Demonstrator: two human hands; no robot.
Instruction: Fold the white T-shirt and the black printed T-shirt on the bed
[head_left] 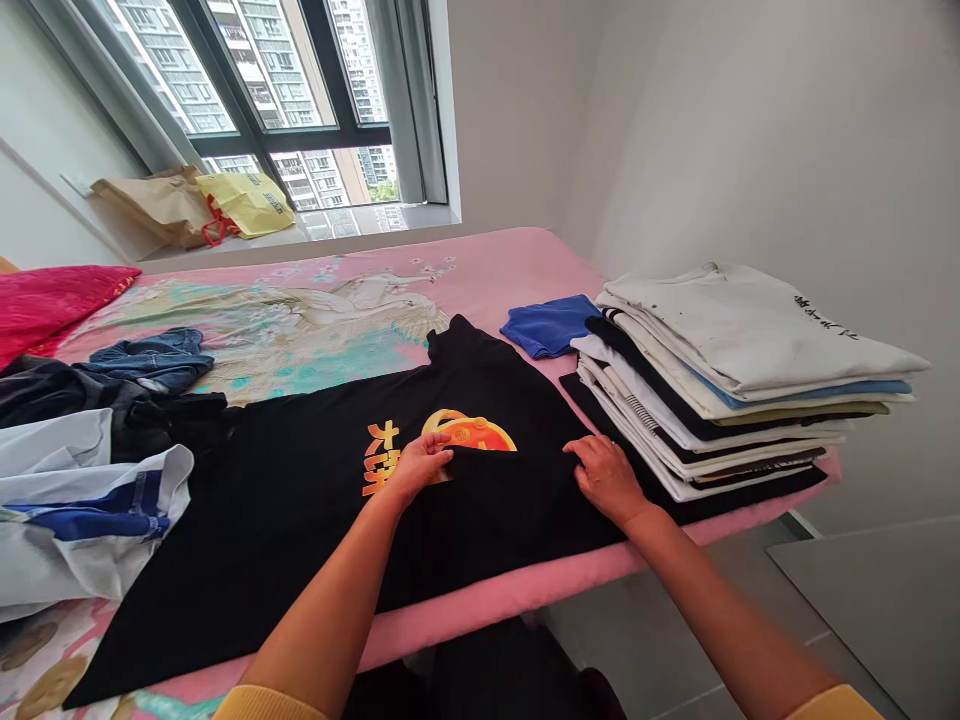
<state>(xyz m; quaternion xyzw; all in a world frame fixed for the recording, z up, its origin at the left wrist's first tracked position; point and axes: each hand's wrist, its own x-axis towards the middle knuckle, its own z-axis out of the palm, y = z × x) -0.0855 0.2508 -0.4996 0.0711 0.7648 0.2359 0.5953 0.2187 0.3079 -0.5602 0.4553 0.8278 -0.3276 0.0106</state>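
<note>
A black T-shirt (300, 500) with an orange print (465, 432) lies spread on the pink bed (510, 270). Its lower part is folded up over the print. My left hand (420, 462) pinches the folded edge beside the print, fingers closed on the cloth. At the shirt's right side, my right hand (604, 475) grips the same folded edge with curled fingers. A stack of folded shirts (735, 380) sits just right of my right hand.
A blue folded cloth (547, 325) lies behind the stack. Unfolded clothes (82, 470) are heaped at the left, with a red cloth (52, 300) beyond. Paper and yellow bags (217, 205) rest on the window ledge. A white wall borders the bed's right side.
</note>
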